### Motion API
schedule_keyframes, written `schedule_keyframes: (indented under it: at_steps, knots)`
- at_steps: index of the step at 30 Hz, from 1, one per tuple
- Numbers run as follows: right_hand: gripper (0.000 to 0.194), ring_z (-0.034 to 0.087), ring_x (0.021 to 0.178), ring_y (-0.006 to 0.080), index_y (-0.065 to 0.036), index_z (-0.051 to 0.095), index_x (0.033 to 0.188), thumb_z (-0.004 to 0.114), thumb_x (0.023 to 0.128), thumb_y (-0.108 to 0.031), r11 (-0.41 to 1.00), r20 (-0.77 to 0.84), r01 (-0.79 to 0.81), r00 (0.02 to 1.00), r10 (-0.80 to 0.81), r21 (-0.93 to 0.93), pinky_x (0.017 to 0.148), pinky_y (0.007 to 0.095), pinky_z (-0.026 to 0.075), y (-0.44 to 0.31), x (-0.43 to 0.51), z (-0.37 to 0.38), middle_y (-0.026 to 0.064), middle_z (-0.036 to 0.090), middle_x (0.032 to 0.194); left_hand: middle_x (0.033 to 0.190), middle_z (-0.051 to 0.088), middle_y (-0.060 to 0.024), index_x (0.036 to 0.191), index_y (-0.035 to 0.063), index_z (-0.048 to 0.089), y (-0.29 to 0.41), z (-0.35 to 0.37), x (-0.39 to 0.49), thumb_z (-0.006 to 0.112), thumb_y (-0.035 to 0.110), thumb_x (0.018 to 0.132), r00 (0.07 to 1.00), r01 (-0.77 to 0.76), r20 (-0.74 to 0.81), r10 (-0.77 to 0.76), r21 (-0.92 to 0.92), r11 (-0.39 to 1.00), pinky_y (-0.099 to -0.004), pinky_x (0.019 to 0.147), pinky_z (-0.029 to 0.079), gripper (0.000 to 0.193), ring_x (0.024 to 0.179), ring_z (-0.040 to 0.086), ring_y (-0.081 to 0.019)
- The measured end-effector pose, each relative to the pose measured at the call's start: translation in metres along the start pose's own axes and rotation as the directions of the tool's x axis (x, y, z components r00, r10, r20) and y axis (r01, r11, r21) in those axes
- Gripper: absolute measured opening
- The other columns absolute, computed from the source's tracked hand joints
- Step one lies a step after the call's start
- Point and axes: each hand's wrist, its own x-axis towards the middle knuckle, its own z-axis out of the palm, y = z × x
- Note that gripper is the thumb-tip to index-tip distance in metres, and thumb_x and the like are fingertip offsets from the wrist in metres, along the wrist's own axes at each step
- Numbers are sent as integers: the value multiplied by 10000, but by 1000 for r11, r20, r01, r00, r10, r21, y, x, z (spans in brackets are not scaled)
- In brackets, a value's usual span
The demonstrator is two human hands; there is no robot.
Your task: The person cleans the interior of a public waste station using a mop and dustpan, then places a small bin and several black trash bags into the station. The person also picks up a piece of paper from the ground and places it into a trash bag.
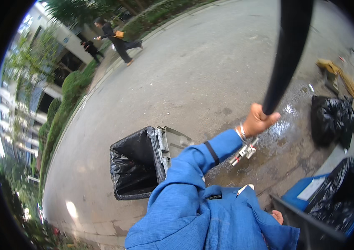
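My left hand (256,121) is closed around the lower end of a thick black pole (286,56), which rises past the top of the picture. A bracelet and a blue sleeve with a black band show behind that hand. Only a few fingers of my right hand (277,217) show beside my blue jacket, near a dark grey bin edge (308,215); its grip is hidden. Left of my arm stands a bin lined with a black bag (134,165), its grey lid (175,137) swung back. A silver metal fitting (244,152) with red marks shows beneath my left wrist.
On wet pavement (276,128) to the right are a tied black rubbish bag (331,120) and a straw-coloured broom (350,82). A blue bin (301,193) holding a black bag stands lower right. Two people (116,37) are at the far hedge-lined roadside.
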Motion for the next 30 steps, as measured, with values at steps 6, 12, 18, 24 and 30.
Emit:
schedule_keyframes:
  at_steps: [6,12,18,24,30]
  knots:
    - [165,588,578,151,-57,499,1034,486,870,-69,999,32,-17,999,18,-38,479,254,498,-68,60,13,86,592,742,528,374,35,573,62,430,-65,50,-2,662,166,827,995,102,-13,-101,110,989,-257,434,294,360,497,330,-49]
    - [362,592,777,137,-18,460,1199,564,864,-104,912,-24,405,913,-407,-59,654,257,494,-208,83,105,77,611,920,511,479,-106,625,16,528,-115,87,-17,677,265,807,996,4,82,-31,302,953,-330,442,398,342,421,430,-200]
    - [655,509,1022,201,-13,379,1279,714,763,-237,451,45,874,466,-884,-180,870,335,398,-312,91,193,132,536,1109,698,599,-143,788,31,595,-155,97,-31,673,185,745,905,379,246,-347,-94,921,-362,561,455,177,612,582,-261]
    - [237,564,633,73,-46,619,806,749,737,-231,489,-356,871,444,-823,-43,558,258,459,-379,124,233,13,600,655,1126,520,-184,1206,9,451,-138,41,22,712,263,716,772,-250,634,-37,357,900,-394,879,420,610,1032,521,-315]
    - [149,465,398,60,-23,580,780,683,799,-128,289,-564,955,201,-801,-69,362,197,361,-461,105,143,9,522,547,1027,618,-110,1157,37,495,-179,-50,73,706,142,776,499,378,735,-459,292,878,-293,719,506,448,808,631,-175]
